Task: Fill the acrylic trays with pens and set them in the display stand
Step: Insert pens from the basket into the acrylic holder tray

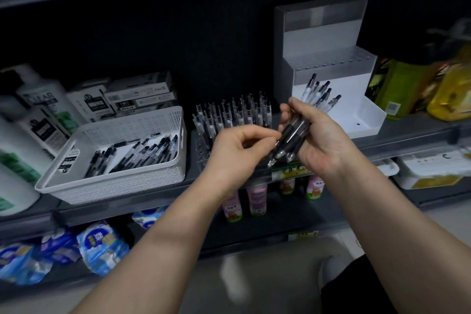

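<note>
Both bare forearms reach in from the bottom edge and the hands meet just in front of the tray (202,153).

Right hand (321,143): fingers wrapped round a bundle (288,140) of black-grip pens, held above the tray's front right corner. The bundle's long axis runs diagonally, with the tips pointing down-left toward the camera and the clicker ends up-right toward the stand (318,33). A few clear barrels stick out past the fingers.

Left hand (239,148): fingers curled, thumb and forefinger pinching the grip end of the lowest pen in the bundle. The other fingers are tucked in with nothing in them.

The tray is clear acrylic and sits on the shelf (407,135). It is packed with upright pens (234,112), clicker ends up and leaning slightly back.

Left of the tray, just beside it, is a white perforated basket (114,181). Loose pens (142,153) lie flat in it, roughly parallel, with their long axes running front-left to back-right.

Right of and behind the tray is the grey-and-white stepped stand. Its lower white bin (367,120) is bare in front.

Behind the basket and left of the tray are pen boxes (137,94). Further left are white bottles (38,99).

Right of the stand are yellow-green bottles (407,84).

Below the tray, on the lower shelf, are pink tubes (257,199). Blue packs (102,245) lie down-left of them.
</note>
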